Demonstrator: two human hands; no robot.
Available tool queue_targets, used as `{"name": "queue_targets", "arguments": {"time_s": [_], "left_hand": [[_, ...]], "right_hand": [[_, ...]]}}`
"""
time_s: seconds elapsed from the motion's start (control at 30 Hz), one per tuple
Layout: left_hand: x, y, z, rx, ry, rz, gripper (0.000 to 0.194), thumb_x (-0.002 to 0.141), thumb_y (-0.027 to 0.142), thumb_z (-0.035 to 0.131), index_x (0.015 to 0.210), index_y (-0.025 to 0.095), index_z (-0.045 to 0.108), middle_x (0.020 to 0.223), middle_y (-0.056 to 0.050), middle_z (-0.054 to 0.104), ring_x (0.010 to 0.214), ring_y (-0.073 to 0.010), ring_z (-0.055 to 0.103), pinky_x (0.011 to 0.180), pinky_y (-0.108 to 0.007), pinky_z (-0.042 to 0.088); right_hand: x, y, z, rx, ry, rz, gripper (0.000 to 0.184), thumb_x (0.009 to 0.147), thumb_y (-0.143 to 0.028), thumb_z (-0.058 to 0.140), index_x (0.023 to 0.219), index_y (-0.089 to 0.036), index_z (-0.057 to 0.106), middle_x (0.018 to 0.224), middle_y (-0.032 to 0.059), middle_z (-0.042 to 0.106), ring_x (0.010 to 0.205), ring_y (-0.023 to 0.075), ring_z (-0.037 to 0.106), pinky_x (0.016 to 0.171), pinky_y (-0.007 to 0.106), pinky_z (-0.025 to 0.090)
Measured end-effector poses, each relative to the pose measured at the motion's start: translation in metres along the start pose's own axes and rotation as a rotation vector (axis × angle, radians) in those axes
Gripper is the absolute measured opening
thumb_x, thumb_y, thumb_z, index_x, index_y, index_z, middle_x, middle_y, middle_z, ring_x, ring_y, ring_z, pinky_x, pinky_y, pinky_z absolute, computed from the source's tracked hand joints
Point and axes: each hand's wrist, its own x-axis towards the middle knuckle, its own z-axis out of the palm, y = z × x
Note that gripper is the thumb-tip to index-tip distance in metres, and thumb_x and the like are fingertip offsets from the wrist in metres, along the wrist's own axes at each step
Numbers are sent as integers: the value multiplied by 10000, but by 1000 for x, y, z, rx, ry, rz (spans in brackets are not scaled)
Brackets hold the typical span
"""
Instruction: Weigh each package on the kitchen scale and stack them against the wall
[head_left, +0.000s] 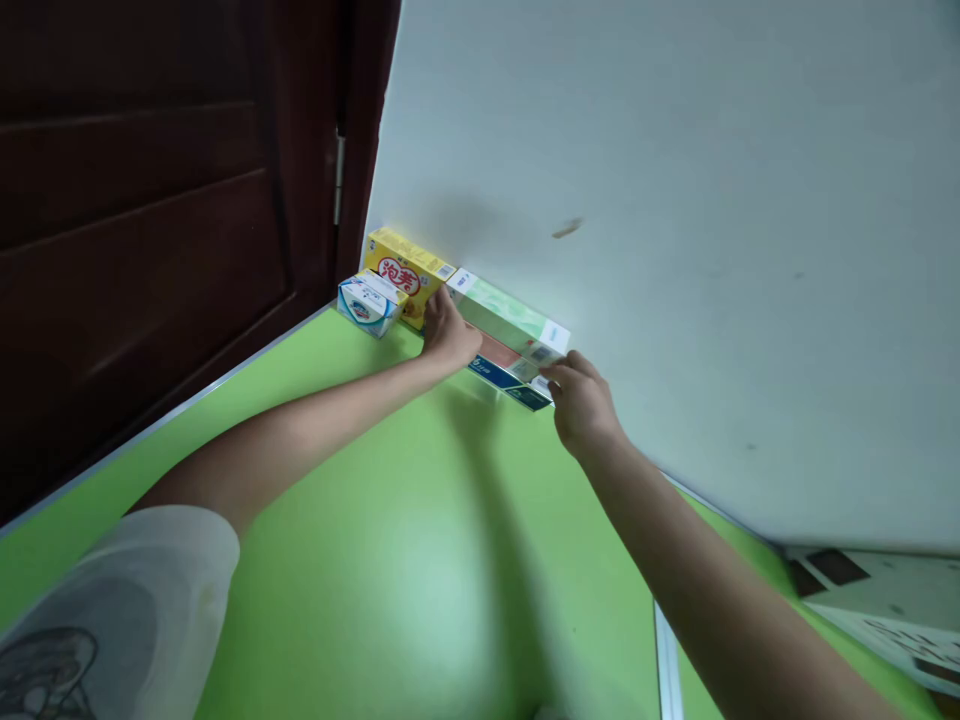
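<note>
Against the wall, a pale green and white long carton [506, 312] lies on top of a pinkish carton [491, 349] and a dark blue carton [517, 387]. My left hand [448, 335] is bent round the left end of this stack, fingertips at the pale green carton beside the yellow box. At the stack's right end, my right hand [586, 402] has its fingers curled against the same carton. The yellow box [412, 262] with red Chinese lettering stands left of the stack, touching or nearly touching it. A white and blue box [367, 302] sits in front of the yellow one.
A dark brown door [150, 220] with a hinge closes off the left. The pale wall [675, 200] rises behind the boxes. The surface below is bright green [360, 580], with a whitish strip [666, 650] at right. A white printed box [885, 610] stands at the lower right.
</note>
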Motion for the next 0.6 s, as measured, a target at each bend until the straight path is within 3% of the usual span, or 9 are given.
{"name": "queue_targets", "arguments": {"time_s": [0.13,0.33,0.47,0.6], "left_hand": [[13,-2,1,107,85,-61,741,653,-5,520,1334,107,251,1455,-180,244,1389,-260,175,1150,-319,122],[11,6,-2,161,81,-82,569,683,-11,499,1230,20,346,1380,-241,308,1338,-324,254,1121,-386,192],[-28,24,-6,149,40,-12,713,651,-39,485,1322,26,249,1427,-227,279,1356,-273,245,1141,-337,183],[-106,29,-15,102,-146,84,822,655,8,472,1399,180,167,1494,-123,244,1386,-240,220,1160,-397,167]], "right_hand": [[6,-3,7,76,53,57,258,547,-257,539,805,-246,554,893,-22,660,903,199,580,756,299,453],[6,-14,4,154,-21,151,357,550,-246,527,900,-226,593,981,1,675,941,213,581,851,329,418],[-24,-29,-20,139,-127,106,444,586,-270,526,1016,-215,621,1064,20,676,1042,254,570,956,394,388],[-87,-33,-66,77,-165,66,513,639,-286,512,1143,-285,602,1231,-16,607,1210,260,489,1038,401,365]]}}
